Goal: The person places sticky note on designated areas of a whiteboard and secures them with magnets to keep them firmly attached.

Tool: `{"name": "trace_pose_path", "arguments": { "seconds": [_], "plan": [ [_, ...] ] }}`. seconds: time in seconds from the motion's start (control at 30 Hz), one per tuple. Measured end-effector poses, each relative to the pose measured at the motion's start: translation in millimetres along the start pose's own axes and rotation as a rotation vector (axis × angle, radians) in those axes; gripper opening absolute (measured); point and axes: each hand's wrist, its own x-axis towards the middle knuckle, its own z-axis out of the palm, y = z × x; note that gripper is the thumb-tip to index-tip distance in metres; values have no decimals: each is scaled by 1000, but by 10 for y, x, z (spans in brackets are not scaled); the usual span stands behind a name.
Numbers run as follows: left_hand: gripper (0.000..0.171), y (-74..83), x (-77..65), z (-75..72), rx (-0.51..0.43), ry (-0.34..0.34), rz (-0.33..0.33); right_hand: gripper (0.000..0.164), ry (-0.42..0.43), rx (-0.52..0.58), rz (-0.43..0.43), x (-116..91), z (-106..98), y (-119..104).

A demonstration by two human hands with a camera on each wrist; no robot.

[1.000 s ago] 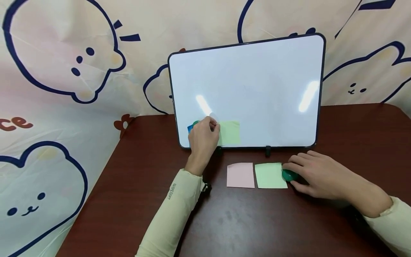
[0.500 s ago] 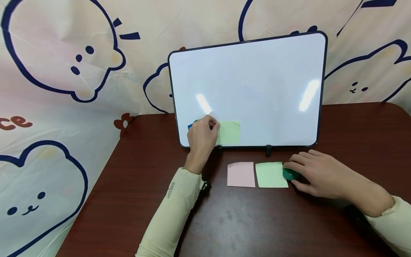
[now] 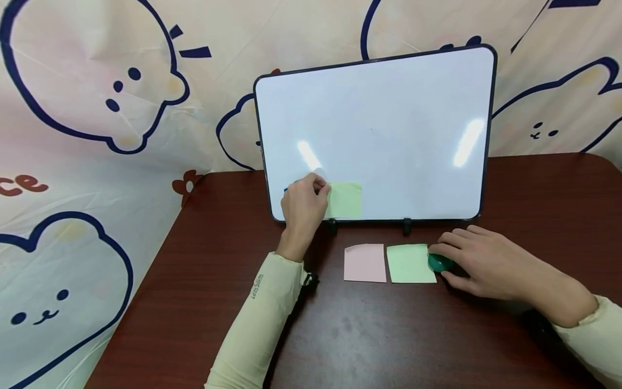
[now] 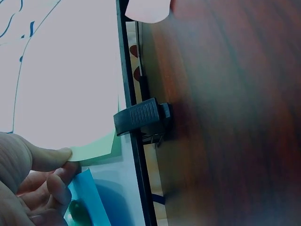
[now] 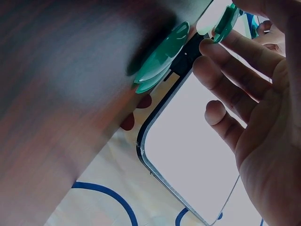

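Observation:
My left hand [image 3: 303,208] pinches the left edge of a pale green sticky note [image 3: 345,200] low on the whiteboard [image 3: 398,124]. In the left wrist view the thumb presses on the note [image 4: 96,149], and a blue note [image 4: 91,190] bearing a green magnet [image 4: 80,212] lies beside the fingers. My right hand [image 3: 491,265] is low over the table and holds a round green magnet [image 3: 439,262] between thumb and finger, at the right edge of another green note [image 3: 411,263]. Under that hand, hidden in the head view, more green plastic [image 5: 162,56] lies on the table.
A pink sticky note [image 3: 365,263] lies left of the green one on the brown table [image 3: 180,302]. Black clip feet [image 3: 406,227] support the whiteboard's lower edge. Behind it hangs a cartoon-printed cloth [image 3: 204,124].
My left hand has shifted slightly left with the note's edge, covering the green magnet and most of the blue note in the head view. My right hand stays in place.

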Motion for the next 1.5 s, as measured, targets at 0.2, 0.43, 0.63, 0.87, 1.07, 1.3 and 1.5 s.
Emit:
{"name": "trace_pose_path", "arguments": {
  "seconds": [0.2, 0.43, 0.63, 0.87, 1.07, 1.3, 1.5],
  "plan": [
    [12, -8, 9, -9, 4, 2, -6, 40, 15, -4, -7, -6, 1, 10],
    [11, -20, 8, -2, 4, 5, -4, 41, 24, -6, -15, -9, 4, 15],
    [11, -19, 6, -1, 3, 8, -4, 41, 25, -8, -16, -9, 8, 17],
    [9, -13, 4, -1, 4, 9, -8, 41, 12, -6, -10, 1, -3, 7],
    [9, 1, 7, -11, 2, 6, -5, 40, 12, -6, -15, 3, -12, 4],
    [9, -4, 16, -2, 2, 21, 2, 41, 9, -9, -15, 5, -14, 12],
    [9, -13, 17, 4, -1, 19, 5, 41, -5, -9, -9, 7, -13, 12]
  ]
}}
